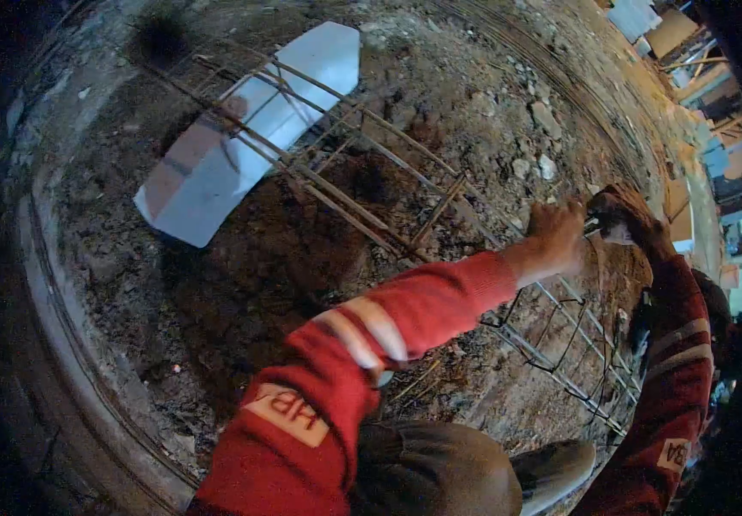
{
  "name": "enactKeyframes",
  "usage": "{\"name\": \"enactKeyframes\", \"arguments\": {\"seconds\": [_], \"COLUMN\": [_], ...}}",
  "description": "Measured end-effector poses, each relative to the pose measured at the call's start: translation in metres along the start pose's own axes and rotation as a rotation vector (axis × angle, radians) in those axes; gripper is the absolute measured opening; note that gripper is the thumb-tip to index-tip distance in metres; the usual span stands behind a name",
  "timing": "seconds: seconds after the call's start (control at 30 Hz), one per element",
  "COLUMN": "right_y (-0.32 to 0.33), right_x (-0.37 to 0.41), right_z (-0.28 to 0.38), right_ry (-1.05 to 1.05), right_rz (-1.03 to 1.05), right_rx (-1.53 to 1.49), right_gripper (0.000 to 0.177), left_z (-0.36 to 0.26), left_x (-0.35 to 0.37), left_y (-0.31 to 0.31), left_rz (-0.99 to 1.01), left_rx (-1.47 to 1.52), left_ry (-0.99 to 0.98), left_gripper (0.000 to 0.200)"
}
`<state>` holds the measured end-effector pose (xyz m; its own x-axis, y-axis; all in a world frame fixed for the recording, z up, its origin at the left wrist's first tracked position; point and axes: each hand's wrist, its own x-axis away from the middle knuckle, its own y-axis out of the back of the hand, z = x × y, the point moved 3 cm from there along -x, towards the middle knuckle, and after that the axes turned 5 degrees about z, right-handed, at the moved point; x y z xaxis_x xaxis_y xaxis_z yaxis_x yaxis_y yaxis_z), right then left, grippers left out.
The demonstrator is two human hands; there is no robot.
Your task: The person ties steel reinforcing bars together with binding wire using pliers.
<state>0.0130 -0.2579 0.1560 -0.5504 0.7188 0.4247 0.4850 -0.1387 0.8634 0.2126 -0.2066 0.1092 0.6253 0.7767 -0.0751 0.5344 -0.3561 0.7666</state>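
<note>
A long cage of thin steel bars with cross ties (337,199) runs diagonally over the ground, from the upper left to the lower right. Above its right part, my left hand (555,234) is closed, fingers curled and somewhat blurred; what it holds, if anything, is hidden. Close beside it on the right is my right hand (629,215), its fingers bent round something small and shiny that I cannot make out. Both arms wear red sleeves with pale stripes.
A pale flat sheet (255,133) lies under the cage's upper left part. Stones (546,120) and rubble cover the dirt. Boards and panels (706,77) stand at the upper right. My knee and shoe (556,473) are at the bottom.
</note>
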Motion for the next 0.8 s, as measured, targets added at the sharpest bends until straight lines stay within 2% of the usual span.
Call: {"name": "enactKeyframes", "arguments": {"seconds": [0.03, 0.1, 0.2, 0.23, 0.27, 0.3, 0.4, 0.43, 0.47, 0.53, 0.6, 0.63, 0.67, 0.73, 0.77, 0.8], "right_y": [0.005, 0.015, 0.024, 0.025, 0.006, -0.002, 0.002, 0.04, 0.057, 0.043, 0.051, 0.053, 0.046, 0.027, 0.033, 0.033], "right_x": [-0.003, -0.011, -0.026, -0.031, -0.026, -0.021, -0.008, 0.002, 0.01, 0.021, 0.026, 0.027, 0.025, 0.021, 0.02, 0.019], "right_z": [0.004, 0.011, 0.014, 0.011, -0.002, -0.004, 0.003, 0.026, 0.039, 0.033, 0.042, 0.045, 0.038, 0.017, 0.022, 0.024], "right_ry": [-0.029, -0.12, -0.235, -0.23, -0.171, -0.104, -0.117, -0.051, 0.013, 0.022, 0.07, 0.098, 0.103, 0.134, 0.11, 0.119], "right_rz": [0.029, 0.151, 0.362, 0.366, 0.259, 0.158, -0.192, -0.249, -0.302, -0.369, -0.43, -0.462, -0.458, -0.58, -0.566, -0.568], "right_rx": [0.009, 0.039, 0.064, 0.049, -0.028, -0.099, -0.445, -0.254, -0.062, -0.056, 0.08, 0.149, 0.15, 0.295, 0.259, 0.256], "right_gripper": [0.05, 0.047, 0.042, 0.041, 0.043, 0.045, 0.059, 0.062, 0.066, 0.071, 0.066, 0.064, 0.064, 0.053, 0.049, 0.049], "left_z": [-0.007, -0.018, -0.01, -0.006, -0.005, -0.006, 0.023, 0.044, 0.045, 0.045, 0.046, 0.049, 0.055, 0.06, 0.058, 0.052], "left_x": [-0.01, -0.026, -0.041, -0.048, -0.05, -0.055, -0.077, -0.1, -0.087, -0.059, -0.049, -0.052, -0.057, -0.074, -0.082, -0.089], "left_y": [-0.005, -0.021, -0.029, -0.03, -0.039, -0.045, -0.059, -0.099, -0.09, -0.068, -0.048, -0.049, -0.056, -0.076, -0.073, -0.075], "left_rz": [0.063, 0.009, -0.101, -0.024, -0.012, -0.021, 0.322, 0.311, 0.296, 0.272, 0.169, 0.328, 0.323, 0.483, 0.476, 0.59], "left_rx": [0.036, 0.153, 0.3, 0.346, 0.35, 0.264, 0.532, 0.888, 0.986, 1.182, 1.383, 1.648, 1.653, 1.664, 1.663, 1.463], "left_ry": [0.031, 0.101, 0.197, 0.2, 0.208, 0.058, -0.063, -0.136, -0.159, -0.212, -0.386, -0.421, -0.421, -0.312, -0.309, -0.274], "left_gripper": [0.066, 0.051, 0.05, 0.046, 0.046, 0.044, 0.041, 0.027, 0.024, 0.02, 0.024, 0.028, 0.028, 0.03, 0.03, 0.033]}}
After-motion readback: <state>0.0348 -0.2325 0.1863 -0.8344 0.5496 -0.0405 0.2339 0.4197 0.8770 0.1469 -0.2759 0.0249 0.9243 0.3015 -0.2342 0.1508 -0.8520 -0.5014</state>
